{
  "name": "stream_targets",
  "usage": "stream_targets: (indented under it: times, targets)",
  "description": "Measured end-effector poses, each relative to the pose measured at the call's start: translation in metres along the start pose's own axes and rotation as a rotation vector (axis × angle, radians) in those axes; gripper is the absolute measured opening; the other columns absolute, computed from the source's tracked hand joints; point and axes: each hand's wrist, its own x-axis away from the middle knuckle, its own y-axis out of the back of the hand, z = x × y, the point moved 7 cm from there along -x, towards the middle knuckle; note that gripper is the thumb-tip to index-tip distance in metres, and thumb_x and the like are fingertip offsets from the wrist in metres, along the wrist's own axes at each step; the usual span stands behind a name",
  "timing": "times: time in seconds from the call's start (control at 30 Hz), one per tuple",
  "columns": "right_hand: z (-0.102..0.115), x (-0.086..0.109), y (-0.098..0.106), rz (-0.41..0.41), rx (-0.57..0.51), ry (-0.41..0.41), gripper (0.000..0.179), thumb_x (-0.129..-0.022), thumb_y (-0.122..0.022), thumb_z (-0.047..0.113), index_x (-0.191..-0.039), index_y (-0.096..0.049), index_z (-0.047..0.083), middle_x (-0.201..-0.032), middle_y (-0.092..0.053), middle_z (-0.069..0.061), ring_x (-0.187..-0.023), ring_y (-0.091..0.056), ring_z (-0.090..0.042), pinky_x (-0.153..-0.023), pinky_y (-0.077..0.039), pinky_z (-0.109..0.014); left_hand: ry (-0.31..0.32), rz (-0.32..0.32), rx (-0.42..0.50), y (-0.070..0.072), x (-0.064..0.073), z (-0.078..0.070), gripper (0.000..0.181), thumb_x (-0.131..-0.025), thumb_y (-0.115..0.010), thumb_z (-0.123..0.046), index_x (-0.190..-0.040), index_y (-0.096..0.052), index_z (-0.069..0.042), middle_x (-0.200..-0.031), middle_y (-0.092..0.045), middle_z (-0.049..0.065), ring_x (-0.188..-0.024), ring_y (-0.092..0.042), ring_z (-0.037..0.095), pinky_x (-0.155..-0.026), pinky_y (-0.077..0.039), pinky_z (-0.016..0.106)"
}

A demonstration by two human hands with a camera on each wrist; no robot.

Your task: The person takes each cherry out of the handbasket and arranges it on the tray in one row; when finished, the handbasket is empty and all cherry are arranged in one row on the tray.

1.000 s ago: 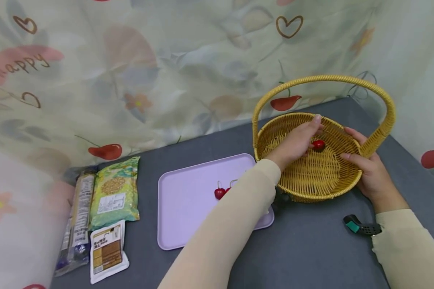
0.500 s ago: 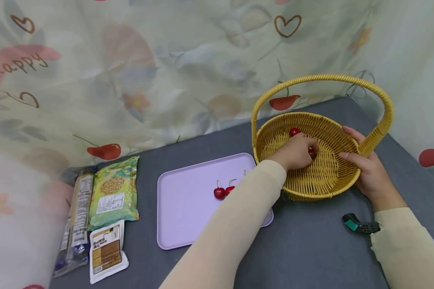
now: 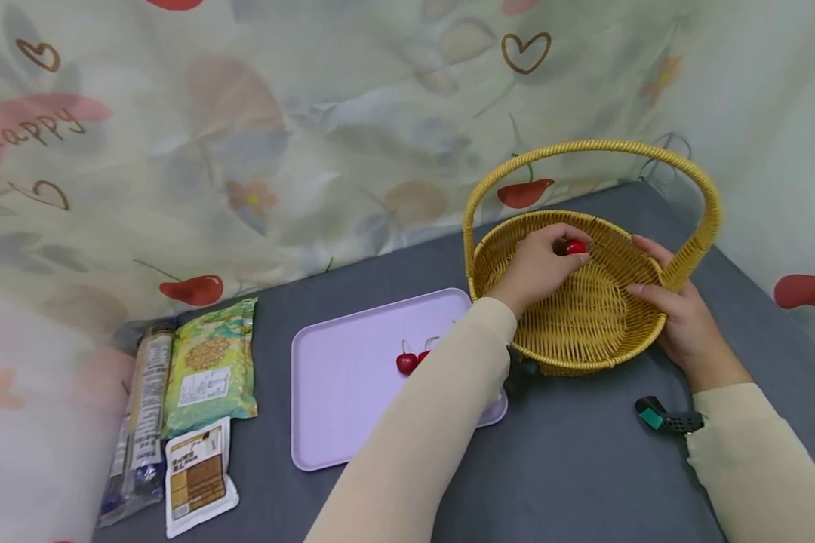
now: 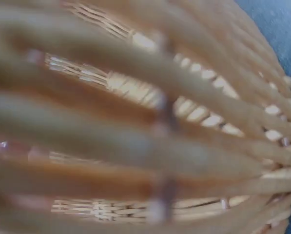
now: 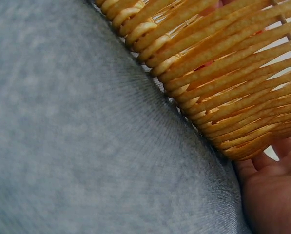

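Note:
In the head view, a yellow wicker basket (image 3: pixel 577 324) with a tall arched handle stands at the right of the table. My left hand (image 3: pixel 533 264) reaches inside it, near the back wall. A red cherry (image 3: pixel 574 247) is between the thumb and curled fingers; the palm's inside is hidden. My right hand (image 3: pixel 696 324) grips the basket's right side by the handle's foot, thumb inside the rim. Woven strands of the basket wall (image 4: pixel 135 131) fill the left wrist view. The right wrist view shows the basket's outer side (image 5: pixel 223 83) and my right hand (image 5: pixel 274 190) against it.
A lilac tray (image 3: pixel 339 400) lies left of the basket, partly under my left forearm. Cherries (image 3: pixel 407 363) with stems sit on it. At the far left are a green-yellow bag (image 3: pixel 210 366), a white-brown packet (image 3: pixel 199 479) and a long plastic-wrapped pack (image 3: pixel 146 415).
My left hand has moved from the basket's middle toward its back wall. The cherry seen by that wall half a second ago no longer lies there. My right hand has kept its grip.

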Motion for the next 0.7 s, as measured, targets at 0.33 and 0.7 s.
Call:
stream_targets:
  times: [0.33, 0.7]
  targets:
    - [-0.008, -0.006, 0.0, -0.001, -0.017, 0.0, 0.068, -0.106, -0.042, -0.019, -0.168, -0.037, 0.007, -0.161, -0.039, -0.013, -0.14, -0.052, -0.02, -0.1, -0.054, -0.027, -0.056, 0.028, 0.117, 0.023, 0.024, -0.016, 0.023, -0.102, -0.079, -0.009, -0.124, -0.073, -0.012, -0.11, -0.07, -0.008, -0.096, -0.067, 0.008, -0.082, -0.056, 0.024]
    - [-0.004, -0.011, 0.004, 0.018, -0.052, 0.021, 0.067, -0.106, -0.042, -0.02, -0.168, -0.037, 0.006, -0.158, -0.044, -0.014, -0.135, -0.057, -0.02, -0.096, -0.056, -0.028, -0.091, 0.036, 0.207, 0.06, 0.079, -0.01, 0.032, -0.1, -0.082, -0.007, -0.131, -0.076, -0.014, -0.115, -0.071, -0.004, -0.095, -0.074, 0.015, -0.081, -0.059, 0.027]
